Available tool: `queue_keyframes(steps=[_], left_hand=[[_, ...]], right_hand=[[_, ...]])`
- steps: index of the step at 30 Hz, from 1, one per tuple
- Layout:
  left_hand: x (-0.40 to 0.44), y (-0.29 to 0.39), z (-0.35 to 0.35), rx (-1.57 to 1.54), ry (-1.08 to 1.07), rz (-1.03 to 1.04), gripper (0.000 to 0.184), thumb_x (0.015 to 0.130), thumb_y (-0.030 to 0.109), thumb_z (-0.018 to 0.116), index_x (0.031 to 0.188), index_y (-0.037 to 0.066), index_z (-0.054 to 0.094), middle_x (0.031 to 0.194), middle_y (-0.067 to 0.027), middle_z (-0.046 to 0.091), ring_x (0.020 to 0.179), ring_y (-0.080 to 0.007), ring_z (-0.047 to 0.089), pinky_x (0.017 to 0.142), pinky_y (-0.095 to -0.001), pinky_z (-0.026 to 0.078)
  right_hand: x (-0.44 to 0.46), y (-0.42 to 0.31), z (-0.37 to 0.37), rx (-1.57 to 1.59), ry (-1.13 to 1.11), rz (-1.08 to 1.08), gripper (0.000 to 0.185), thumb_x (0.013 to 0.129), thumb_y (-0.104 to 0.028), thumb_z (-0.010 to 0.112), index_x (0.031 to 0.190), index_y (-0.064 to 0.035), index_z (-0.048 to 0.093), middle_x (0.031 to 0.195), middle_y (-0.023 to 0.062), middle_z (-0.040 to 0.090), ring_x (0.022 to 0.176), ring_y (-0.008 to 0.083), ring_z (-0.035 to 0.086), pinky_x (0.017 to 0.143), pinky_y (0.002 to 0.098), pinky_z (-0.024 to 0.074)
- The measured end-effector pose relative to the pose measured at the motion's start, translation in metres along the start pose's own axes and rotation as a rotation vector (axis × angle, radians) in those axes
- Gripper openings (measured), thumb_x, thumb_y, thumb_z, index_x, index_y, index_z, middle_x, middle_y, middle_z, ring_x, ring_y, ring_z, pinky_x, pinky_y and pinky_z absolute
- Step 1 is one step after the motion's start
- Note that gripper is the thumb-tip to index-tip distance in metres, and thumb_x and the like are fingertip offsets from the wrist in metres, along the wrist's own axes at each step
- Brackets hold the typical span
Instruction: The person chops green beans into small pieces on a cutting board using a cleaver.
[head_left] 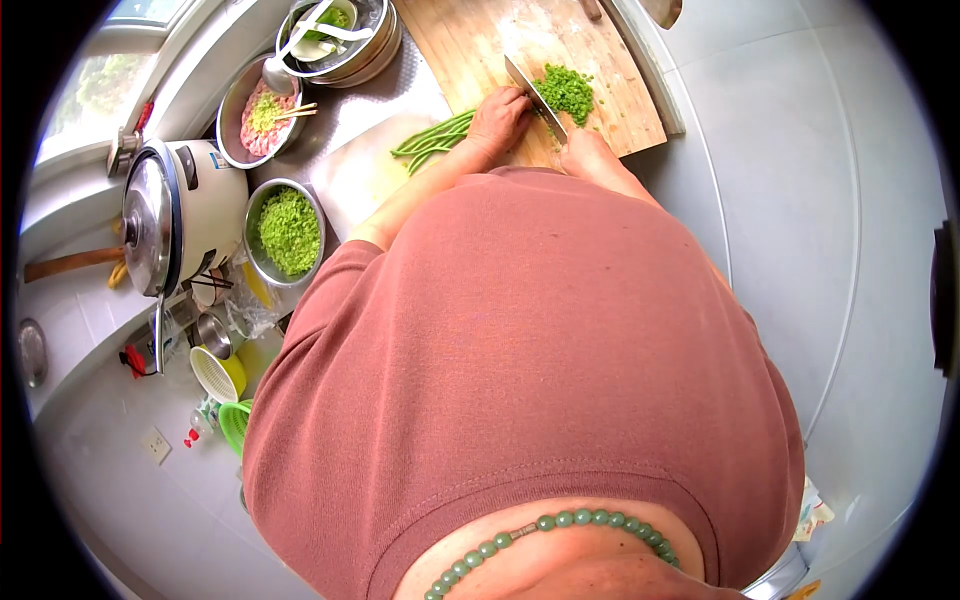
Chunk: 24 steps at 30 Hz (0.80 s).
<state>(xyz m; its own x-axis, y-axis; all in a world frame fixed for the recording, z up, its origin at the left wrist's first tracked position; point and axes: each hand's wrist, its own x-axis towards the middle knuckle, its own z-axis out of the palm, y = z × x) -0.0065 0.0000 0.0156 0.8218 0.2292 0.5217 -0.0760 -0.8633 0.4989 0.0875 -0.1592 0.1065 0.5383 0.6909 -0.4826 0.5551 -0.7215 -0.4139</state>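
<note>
My left hand (502, 118) is closed over a bunch of long green beans (436, 142), pressing them to the wooden cutting board (470, 45). The uncut lengths stick out to the left of it. My right hand (588, 152) grips a kitchen knife (533, 92), whose handle is mostly hidden in the fist. The blade stands on edge close beside my left fingertips. Just right of the blade lies a pile of finely chopped green beans (566, 92) on the board.
To the left stand a metal bowl of chopped greens (289, 232), a bowl of minced meat (262, 125) with chopsticks, and stacked bowls (372, 55) with white spoons. A lidded electric cooker (205, 185) is farther left, near the window. Baskets (220, 375) are lower left.
</note>
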Motion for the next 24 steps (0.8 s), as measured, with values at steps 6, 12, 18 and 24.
queue_keyframes(steps=[6, 12, 18, 24], left_hand=[[0.000, 0.006, -0.005, -0.033, -0.058, -0.064, 0.026, 0.075, 0.007, 0.067, 0.101, 0.005, 0.065, 0.106, -0.0127, 0.062, 0.097, -0.0330, 0.057, 0.086, -0.0398, 0.048], [0.002, 0.009, -0.012, -0.042, -0.075, -0.064, 0.026, 0.075, 0.011, 0.069, 0.100, 0.006, 0.065, 0.107, -0.0117, 0.061, 0.100, -0.0321, 0.055, 0.089, -0.0394, 0.047], [-0.001, 0.004, -0.008, -0.028, -0.091, -0.034, 0.023, 0.074, 0.010, 0.069, 0.097, 0.006, 0.065, 0.107, -0.0108, 0.062, 0.099, -0.0314, 0.055, 0.089, -0.0389, 0.047], [-0.003, 0.001, -0.002, -0.030, -0.038, -0.048, 0.021, 0.074, 0.007, 0.068, 0.096, 0.006, 0.065, 0.104, -0.0110, 0.062, 0.097, -0.0313, 0.056, 0.087, -0.0387, 0.048]], right_hand=[[0.017, -0.008, 0.003, -0.009, -0.002, -0.091, 0.024, 0.082, -0.007, 0.051, 0.093, 0.0071, 0.066, 0.095, 0.0322, 0.064, 0.095, 0.0456, 0.063, 0.082, 0.0486, 0.0506], [0.014, -0.005, 0.010, 0.007, 0.105, -0.076, 0.022, 0.081, -0.008, 0.051, 0.088, 0.0066, 0.067, 0.093, 0.0321, 0.064, 0.093, 0.0453, 0.063, 0.079, 0.0488, 0.0514], [0.018, -0.003, 0.012, -0.017, 0.078, -0.070, 0.023, 0.082, -0.009, 0.052, 0.089, 0.0071, 0.067, 0.090, 0.0333, 0.064, 0.089, 0.0460, 0.064, 0.078, 0.0494, 0.0521], [0.016, -0.004, 0.010, -0.011, 0.090, -0.065, 0.024, 0.083, -0.009, 0.051, 0.088, 0.0078, 0.067, 0.090, 0.0334, 0.064, 0.091, 0.0460, 0.064, 0.079, 0.0491, 0.0522]])
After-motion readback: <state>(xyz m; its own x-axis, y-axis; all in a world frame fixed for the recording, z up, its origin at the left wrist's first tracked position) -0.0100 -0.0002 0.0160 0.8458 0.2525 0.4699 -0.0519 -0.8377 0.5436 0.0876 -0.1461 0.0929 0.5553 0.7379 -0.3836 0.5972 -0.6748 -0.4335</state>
